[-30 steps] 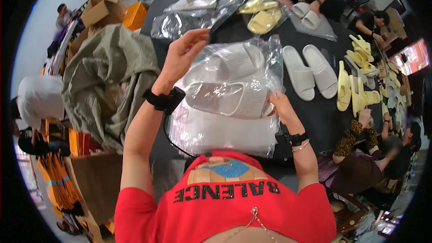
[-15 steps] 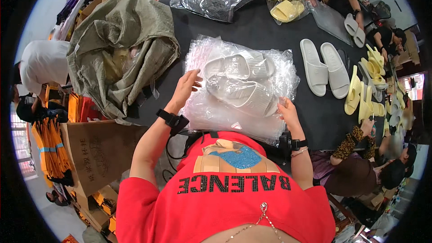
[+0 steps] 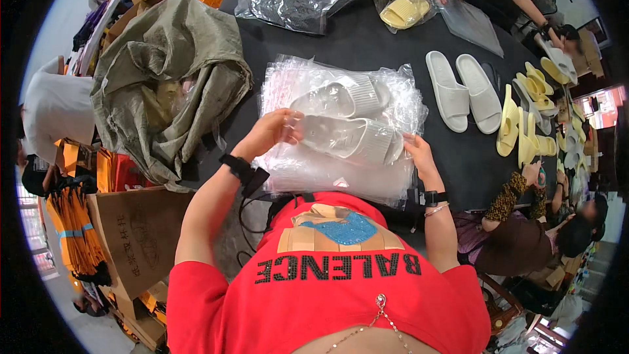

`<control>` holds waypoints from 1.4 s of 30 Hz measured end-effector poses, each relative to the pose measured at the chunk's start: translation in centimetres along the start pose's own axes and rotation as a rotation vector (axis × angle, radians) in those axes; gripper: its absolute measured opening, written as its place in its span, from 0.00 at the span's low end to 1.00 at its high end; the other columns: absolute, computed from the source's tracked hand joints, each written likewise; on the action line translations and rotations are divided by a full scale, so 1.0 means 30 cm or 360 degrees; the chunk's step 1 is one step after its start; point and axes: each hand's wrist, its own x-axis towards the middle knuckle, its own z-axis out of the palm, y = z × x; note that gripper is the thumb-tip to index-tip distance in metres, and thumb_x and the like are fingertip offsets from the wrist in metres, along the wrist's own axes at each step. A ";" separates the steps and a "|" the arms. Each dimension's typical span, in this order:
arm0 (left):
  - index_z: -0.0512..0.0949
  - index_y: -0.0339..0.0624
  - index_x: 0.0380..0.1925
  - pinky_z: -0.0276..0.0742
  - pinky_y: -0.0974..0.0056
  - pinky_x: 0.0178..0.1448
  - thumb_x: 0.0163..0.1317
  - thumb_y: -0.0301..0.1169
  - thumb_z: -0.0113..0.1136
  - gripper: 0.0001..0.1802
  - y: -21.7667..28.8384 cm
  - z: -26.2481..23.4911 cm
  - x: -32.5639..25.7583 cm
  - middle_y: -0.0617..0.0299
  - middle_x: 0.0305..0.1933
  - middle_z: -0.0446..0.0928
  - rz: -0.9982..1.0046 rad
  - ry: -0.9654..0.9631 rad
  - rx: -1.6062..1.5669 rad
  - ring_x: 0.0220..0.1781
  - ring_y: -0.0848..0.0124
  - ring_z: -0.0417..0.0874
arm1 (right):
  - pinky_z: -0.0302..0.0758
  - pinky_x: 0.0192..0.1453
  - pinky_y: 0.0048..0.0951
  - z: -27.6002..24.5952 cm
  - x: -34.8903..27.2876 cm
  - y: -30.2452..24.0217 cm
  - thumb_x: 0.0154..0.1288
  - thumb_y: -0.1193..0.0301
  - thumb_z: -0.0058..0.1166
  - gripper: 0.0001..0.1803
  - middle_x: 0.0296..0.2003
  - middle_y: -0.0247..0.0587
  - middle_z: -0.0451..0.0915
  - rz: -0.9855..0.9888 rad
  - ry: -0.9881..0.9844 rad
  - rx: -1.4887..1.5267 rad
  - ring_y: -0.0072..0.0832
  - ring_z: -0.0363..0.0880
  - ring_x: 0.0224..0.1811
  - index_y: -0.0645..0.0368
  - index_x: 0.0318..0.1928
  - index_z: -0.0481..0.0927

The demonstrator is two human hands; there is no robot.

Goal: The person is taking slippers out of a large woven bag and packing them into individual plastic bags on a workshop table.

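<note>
Left hand: our left hand (image 3: pixel 272 132) pinches the near left end of the bagged slippers (image 3: pixel 347 124), fingers curled together on the plastic, likely to keep the bag's mouth steady.
Right hand: our right hand (image 3: pixel 419 157) lies on the right end of the same bag, fingers pressed on the film beside a slipper's toe; we cannot tell whether it grips or only pins it flat.
Bagged slippers: a white pair, one just behind the other, both sideways inside a clear bag, between our two hands and straight ahead of our chest.
Bag stack: the pair rests on a stack of clear plastic bags (image 3: pixel 298 82), presumably kept under the work so the next one is within reach.
Table: a dark table (image 3: pixel 367 42) carries everything, bare around the stack.
Loose pair: two white slippers (image 3: pixel 462 92) lie side by side, unbagged, to the right of the stack and well apart from it.
Yellow slippers: several yellow slippers (image 3: pixel 517 128) sit along the right edge, near another person's arm in a patterned sleeve (image 3: pixel 508 196).
Sack: a crumpled grey-green sack (image 3: pixel 167 69) slumps at the left edge, beside the stack.
Far side: more bags holding slippers lie there.
</note>
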 end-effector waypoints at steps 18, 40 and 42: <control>0.75 0.42 0.36 0.73 0.61 0.34 0.51 0.38 0.60 0.15 -0.069 0.023 0.057 0.54 0.33 0.76 0.0458 -0.0184 0.2534 0.31 0.60 0.79 | 0.73 0.35 0.25 0.028 -0.057 -0.013 0.62 0.69 0.49 0.20 0.41 0.36 0.75 0.0266 0.0151 0.0095 0.23 0.74 0.40 0.58 0.54 0.68; 0.69 0.37 0.44 0.61 0.48 0.55 0.45 0.25 0.54 0.21 -0.143 -0.026 0.102 0.45 0.48 0.70 0.0751 0.0069 0.2722 0.51 0.46 0.67 | 0.63 0.29 0.20 -0.014 -0.143 0.073 0.60 0.68 0.55 0.11 0.24 0.29 0.71 0.0123 0.0591 -0.0122 0.15 0.65 0.25 0.63 0.36 0.73; 0.69 0.36 0.43 0.62 0.47 0.54 0.46 0.26 0.54 0.21 -0.151 -0.062 0.102 0.45 0.47 0.70 0.0636 0.0126 0.2682 0.51 0.45 0.67 | 0.62 0.28 0.19 -0.019 -0.143 0.090 0.62 0.66 0.52 0.12 0.24 0.28 0.71 0.0112 0.0432 -0.0134 0.14 0.65 0.25 0.63 0.36 0.73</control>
